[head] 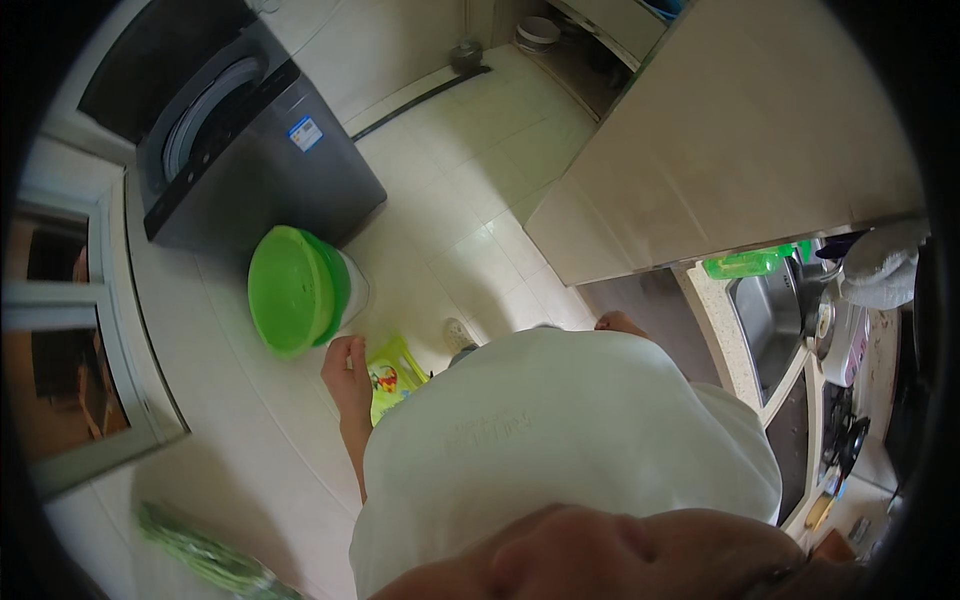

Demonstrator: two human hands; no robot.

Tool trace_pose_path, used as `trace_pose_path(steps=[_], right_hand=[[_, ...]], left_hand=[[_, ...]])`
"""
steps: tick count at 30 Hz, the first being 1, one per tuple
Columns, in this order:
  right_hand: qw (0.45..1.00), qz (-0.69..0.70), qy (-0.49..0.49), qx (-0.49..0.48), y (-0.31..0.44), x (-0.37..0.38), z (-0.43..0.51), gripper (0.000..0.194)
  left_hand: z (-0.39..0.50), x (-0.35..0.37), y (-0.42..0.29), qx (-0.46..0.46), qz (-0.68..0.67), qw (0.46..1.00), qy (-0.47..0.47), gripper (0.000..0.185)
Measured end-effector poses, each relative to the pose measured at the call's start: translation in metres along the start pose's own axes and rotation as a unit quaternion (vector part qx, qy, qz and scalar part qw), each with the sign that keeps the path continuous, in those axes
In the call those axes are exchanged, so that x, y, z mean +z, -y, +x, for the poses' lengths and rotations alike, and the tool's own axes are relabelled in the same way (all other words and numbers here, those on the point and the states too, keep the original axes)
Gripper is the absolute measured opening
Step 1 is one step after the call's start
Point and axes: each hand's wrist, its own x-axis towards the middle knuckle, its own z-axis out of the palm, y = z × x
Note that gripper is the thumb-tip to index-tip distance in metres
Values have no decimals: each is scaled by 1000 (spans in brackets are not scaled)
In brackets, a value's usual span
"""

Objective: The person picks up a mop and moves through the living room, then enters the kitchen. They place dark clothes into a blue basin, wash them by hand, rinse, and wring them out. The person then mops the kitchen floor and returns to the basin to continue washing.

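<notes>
My left hand [346, 379] hangs beside my body with its fingers loosely curled and apart, and nothing shows in it. Just beyond it stand stacked green plastic basins [289, 292] on a whitish bucket [358, 289]. A yellow-green plastic stool [394, 375] with a cartoon picture shows between that hand and my pale shirt [555, 420]. On the other side, part of my right hand [619, 324] emerges past the shirt, near a dark cabinet front [637, 300]. Its fingers are too hidden to read. One light shoe [456, 335] is on the tiled floor [465, 225].
A dark top-loading washing machine [277, 165] stands ahead left with its lid raised. A large beige panel [720, 127] juts in from the right. The counter there holds a steel sink [769, 322], a green bottle [746, 262] and a stove [840, 427]. Bagged green vegetables [210, 555] lie lower left.
</notes>
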Motion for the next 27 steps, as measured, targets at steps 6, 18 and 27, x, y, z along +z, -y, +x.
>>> trace_pose_path(steps=[6,18,27], right_hand=[[992,119,35,2,133,-44,-2,14],[984,64,-45,-159,260,-134,217,15],[935,327,-18,-140,377,-273,336,18]], left_hand=[[134,21,12,18,-19,995,96,22],[357,138,-33,52,-56,963,258,40],[509,211,-49,40,-31,939,341,25]])
